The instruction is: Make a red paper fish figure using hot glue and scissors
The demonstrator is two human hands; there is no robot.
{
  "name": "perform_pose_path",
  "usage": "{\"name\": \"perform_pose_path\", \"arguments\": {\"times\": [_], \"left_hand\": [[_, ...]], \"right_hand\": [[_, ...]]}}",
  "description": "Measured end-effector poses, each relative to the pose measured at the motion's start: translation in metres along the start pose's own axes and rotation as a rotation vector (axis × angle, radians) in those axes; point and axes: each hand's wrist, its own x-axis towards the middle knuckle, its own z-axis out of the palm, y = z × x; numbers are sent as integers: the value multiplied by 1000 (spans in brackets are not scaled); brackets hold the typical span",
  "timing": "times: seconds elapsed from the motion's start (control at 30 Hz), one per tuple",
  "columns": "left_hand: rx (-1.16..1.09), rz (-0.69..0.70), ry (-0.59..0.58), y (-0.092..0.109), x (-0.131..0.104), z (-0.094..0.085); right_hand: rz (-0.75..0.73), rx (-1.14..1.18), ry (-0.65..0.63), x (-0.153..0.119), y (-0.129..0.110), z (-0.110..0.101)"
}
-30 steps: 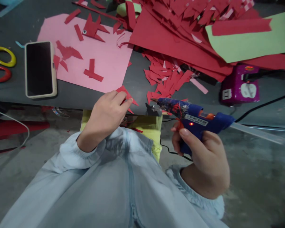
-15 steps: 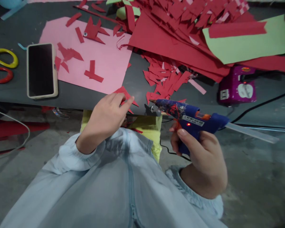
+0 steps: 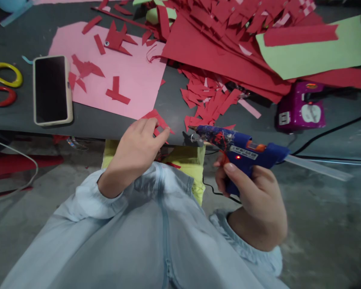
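At the table's front edge, my left hand (image 3: 141,138) has its fingers curled over a red paper cutout (image 3: 158,117) with pointed ends. The thumb presses near its right side, and the hand covers part of the cutout. My right hand (image 3: 255,200) is wrapped around the handle of a blue hot glue gun (image 3: 242,140), its nozzle pointing left toward the cutout, apart from it. A red light glows on the gun's side, and a clear glue stick (image 3: 319,167) juts from its back.
Red paper scraps (image 3: 210,100) lie behind the nozzle. Pink paper (image 3: 138,84) bears a red paper fish (image 3: 117,39) and loose strips. A phone (image 3: 51,90) and scissors (image 3: 13,74) lie left. At right are a purple power adapter (image 3: 301,108) with a black cable and green paper (image 3: 315,60).
My left hand has shifted very slightly at the red cutout, the thumb a touch lower. The glue gun in my right hand stays almost in the same place.
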Motion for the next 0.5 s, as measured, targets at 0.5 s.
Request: {"name": "perform_pose_path", "arguments": {"times": [0.5], "left_hand": [[17,-36,19,1,0,2]], "right_hand": [[8,-5,-3,-4,1,-2]]}}
